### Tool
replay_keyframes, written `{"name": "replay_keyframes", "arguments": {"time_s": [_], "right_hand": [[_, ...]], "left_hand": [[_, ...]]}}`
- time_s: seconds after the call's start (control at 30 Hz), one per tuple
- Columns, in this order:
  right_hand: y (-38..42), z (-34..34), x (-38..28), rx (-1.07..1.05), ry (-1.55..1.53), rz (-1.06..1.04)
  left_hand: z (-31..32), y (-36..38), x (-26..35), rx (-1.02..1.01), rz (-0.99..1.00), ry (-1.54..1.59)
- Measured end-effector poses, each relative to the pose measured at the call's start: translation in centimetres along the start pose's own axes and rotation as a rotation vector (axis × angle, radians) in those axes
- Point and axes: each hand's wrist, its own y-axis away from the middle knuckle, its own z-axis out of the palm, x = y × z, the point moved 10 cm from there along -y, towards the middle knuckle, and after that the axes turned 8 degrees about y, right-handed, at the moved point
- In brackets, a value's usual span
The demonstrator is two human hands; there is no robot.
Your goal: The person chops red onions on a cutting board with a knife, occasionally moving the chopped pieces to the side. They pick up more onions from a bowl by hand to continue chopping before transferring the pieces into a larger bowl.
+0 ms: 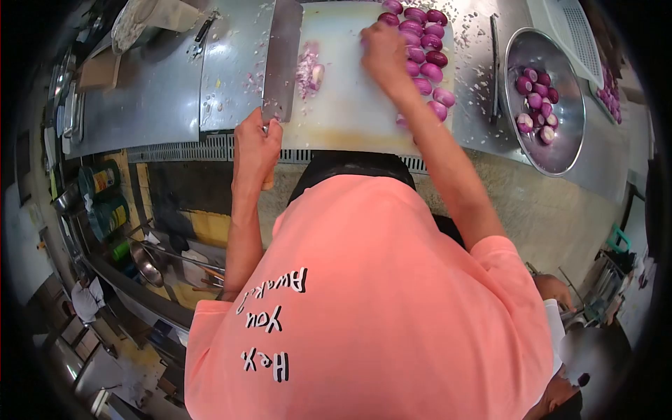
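Observation:
My left hand [255,145] is wrapped around the handle of a cleaver [283,63], its broad blade upright along the left side of a white cutting board [350,91]. To the right of the blade lies a small pile of chopped onion [305,64] with a larger pale piece [318,75] in it. My right hand [385,57] is over the board with curled fingers; a bit of purple shows at the fingertips, seemingly an onion half, mostly hidden. Beside that hand, peeled red onion halves [432,57] lie in rows along the board's right side.
A steel bowl [581,105] with several red onions [537,96] stands at right, near a white perforated basket [579,35]. A thin dark rod [495,63] lies between board and bowl. At upper left are a container [143,24] and a small black-handled tool [205,28]. Another person [556,343] is behind at right.

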Motion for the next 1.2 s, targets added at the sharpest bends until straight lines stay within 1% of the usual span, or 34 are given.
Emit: {"name": "replay_keyframes", "arguments": {"time_s": [0.03, 0.07, 0.13, 0.17, 0.23, 0.27, 0.33, 0.47, 0.53, 0.57, 0.63, 0.67, 0.73, 0.87, 0.9, 0.97, 1.1, 1.17, 1.2], "right_hand": [[-1.1, -1.1, 0.7, 0.051, 0.056, -0.004], [-1.7, -1.2, 0.4, 0.054, 0.058, -0.013], [-1.6, -2.1, -2.1, 0.057, -0.08, -0.112], [-1.0, -2.1, -3.6, 0.056, -0.078, -0.113], [0.8, 0.1, -7.6, -0.129, -0.356, -0.145], [1.7, 0.4, -8.0, -0.129, -0.357, -0.146], [3.0, 2.0, -8.2, -0.258, -0.363, -0.082], [5.1, 0.5, -6.5, -0.268, -0.383, -0.111], [6.8, 1.5, -6.7, -0.357, -0.563, -0.072], [7.4, 1.8, -6.9, -0.361, -0.568, -0.079], [8.0, 0.8, -7.2, -0.285, -0.606, -0.07], [8.1, 0.8, -7.3, -0.288, -0.609, -0.074], [7.8, -0.4, -7.6, -0.244, -0.492, -0.087], [7.8, -0.1, -7.7, -0.268, -0.506, -0.044], [7.8, 0.0, -7.9, -0.278, -0.505, -0.058], [8.0, 0.1, -8.0, -0.287, -0.509, -0.072], [8.1, 0.4, -7.9, -0.273, -0.509, -0.084], [8.0, 0.4, -7.7, -0.26, -0.51, -0.074], [8.1, 0.3, -7.8, -0.268, -0.511, -0.072]], "left_hand": [[-0.1, 0.1, -0.2, -0.005, -0.023, 0.021], [-0.3, 0.1, -0.4, 0.002, -0.021, 0.026], [-0.6, 0.2, -0.8, 0.032, 0.009, 0.029], [-0.5, 0.2, -0.9, 0.032, 0.009, 0.032], [-0.7, -0.1, -0.9, 0.046, 0.013, 0.045], [-0.8, -0.2, -0.9, 0.046, 0.012, 0.044], [-0.8, -0.4, -1.1, 0.034, -0.033, -0.025], [-0.1, 0.1, -0.8, 0.052, -0.011, 0.004], [1.2, 0.2, 0.6, -0.003, 0.043, 0.019], [1.5, 0.1, 0.4, 0.004, 0.037, 0.019], [2.9, 0.0, 1.7, -0.033, 0.163, -0.152], [3.4, 0.1, 1.7, -0.048, 0.129, -0.17], [3.8, 0.5, 2.7, -0.057, 0.126, -0.204], [4.7, 0.7, 3.3, -0.061, 0.146, -0.241], [5.7, 0.1, 2.4, -0.065, 0.147, -0.243], [8.0, -1.6, 0.9, -0.04, 0.247, -0.323], [6.8, -2.1, 3.8, -0.057, 0.229, -0.239], [6.0, -1.0, 4.2, -0.073, 0.177, -0.251], [6.6, -1.0, 3.6, -0.082, 0.176, -0.256]]}}
